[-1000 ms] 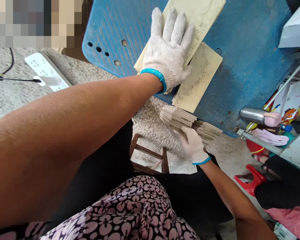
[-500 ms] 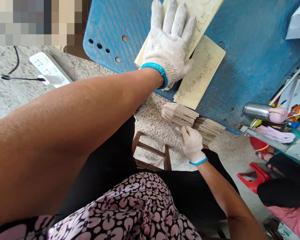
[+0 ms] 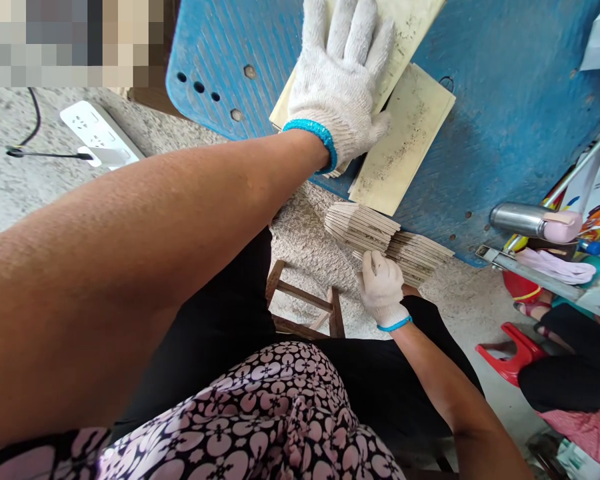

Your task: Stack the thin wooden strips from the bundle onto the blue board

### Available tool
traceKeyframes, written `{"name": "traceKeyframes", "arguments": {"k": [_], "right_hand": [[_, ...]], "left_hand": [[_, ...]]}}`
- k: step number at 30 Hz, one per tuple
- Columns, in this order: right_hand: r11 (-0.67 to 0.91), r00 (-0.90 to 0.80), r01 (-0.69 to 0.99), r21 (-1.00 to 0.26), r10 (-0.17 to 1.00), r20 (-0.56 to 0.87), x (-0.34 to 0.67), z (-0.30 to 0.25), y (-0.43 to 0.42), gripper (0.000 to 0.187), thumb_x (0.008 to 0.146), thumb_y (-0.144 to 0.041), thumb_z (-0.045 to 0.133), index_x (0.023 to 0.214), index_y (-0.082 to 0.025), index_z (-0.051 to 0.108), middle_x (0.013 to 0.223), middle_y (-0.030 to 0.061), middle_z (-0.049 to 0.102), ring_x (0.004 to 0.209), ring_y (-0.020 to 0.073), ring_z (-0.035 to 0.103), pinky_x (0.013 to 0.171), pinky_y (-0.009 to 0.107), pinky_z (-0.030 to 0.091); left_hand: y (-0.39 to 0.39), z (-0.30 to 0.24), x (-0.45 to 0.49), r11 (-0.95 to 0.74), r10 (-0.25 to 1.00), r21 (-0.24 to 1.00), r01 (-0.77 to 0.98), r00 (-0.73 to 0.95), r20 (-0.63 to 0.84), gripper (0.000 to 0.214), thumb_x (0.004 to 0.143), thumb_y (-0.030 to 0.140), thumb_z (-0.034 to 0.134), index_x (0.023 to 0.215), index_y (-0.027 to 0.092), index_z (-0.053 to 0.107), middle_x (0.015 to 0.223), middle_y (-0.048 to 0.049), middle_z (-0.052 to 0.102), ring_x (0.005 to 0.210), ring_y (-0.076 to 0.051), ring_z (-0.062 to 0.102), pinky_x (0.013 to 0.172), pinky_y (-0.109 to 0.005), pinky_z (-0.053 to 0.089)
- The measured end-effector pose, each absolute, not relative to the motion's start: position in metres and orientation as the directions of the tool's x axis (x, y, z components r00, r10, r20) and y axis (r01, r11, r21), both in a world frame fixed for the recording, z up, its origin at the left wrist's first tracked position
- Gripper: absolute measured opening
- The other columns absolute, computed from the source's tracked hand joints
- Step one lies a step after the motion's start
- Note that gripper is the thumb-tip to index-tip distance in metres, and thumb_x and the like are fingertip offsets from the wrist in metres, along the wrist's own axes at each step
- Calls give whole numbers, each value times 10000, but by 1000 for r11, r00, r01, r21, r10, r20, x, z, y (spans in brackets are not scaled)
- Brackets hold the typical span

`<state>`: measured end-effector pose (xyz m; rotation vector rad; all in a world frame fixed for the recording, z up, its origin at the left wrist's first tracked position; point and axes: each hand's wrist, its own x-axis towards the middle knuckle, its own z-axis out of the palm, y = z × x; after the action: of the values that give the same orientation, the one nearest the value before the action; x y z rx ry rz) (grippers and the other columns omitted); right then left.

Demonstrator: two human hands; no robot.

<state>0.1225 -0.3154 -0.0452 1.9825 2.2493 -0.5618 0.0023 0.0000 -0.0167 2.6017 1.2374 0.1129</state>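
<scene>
We note: white knit-gloved L hand pressed flat, fingers spread, released, on cream rectangular sheets atop blue ribbed board. White knit-gloved R hand: fingers curled, grasping fanned stack of thin tan wood strips, just below board edge.

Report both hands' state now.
Left hand: open, pressed flat on a pale sheet.
Right hand: closed, gripping the edge of a stack of thin strips.
</scene>
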Motion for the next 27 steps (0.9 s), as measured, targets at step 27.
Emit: {"name": "traceKeyframes", "arguments": {"k": [27], "right_hand": [[-136,-117,940,-313,732,-671,128,-47,-301,355,959,-201,387,1236,-235,607,1054,86,673,965,253,596,798,344,426]], "left_hand": [[1,-10,4,-521,806,274,809,571,-153,855,807,528,405,1551,172,180,1597,-111,169,1460,-367,53,1163,-564,-118]]}}
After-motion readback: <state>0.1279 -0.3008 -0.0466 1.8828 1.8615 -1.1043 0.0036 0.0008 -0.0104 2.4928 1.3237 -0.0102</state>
